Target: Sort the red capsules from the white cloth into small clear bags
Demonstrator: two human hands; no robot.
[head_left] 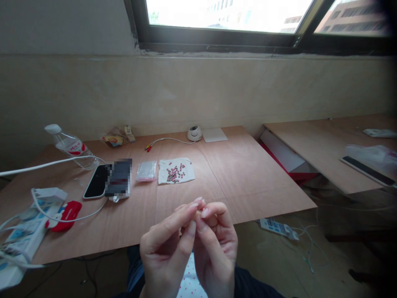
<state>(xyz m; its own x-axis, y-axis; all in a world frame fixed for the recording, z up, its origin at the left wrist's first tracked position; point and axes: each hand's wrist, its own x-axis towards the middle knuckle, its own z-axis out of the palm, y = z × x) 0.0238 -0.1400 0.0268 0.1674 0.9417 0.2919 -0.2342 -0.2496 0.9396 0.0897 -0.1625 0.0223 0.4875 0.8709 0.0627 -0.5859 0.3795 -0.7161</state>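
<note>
My left hand (169,244) and my right hand (217,244) meet fingertip to fingertip in front of the table's near edge. Both are closed in a pinch, and whatever sits between the fingertips is too small or too hidden to name. Beyond them on the table (248,182) lies a white cloth (187,178) with many small reddish-pink bead-like pieces (175,171) scattered over it. Just left of the cloth is a stack of clear plastic bags (146,171).
To the left are a phone (95,182), a pixelated dark item (119,178), a tilted plastic bottle (72,145), a red case (68,216) and a power strip (31,236) with cables. A dome camera (194,133) and a white card (214,135) lie near the wall.
</note>
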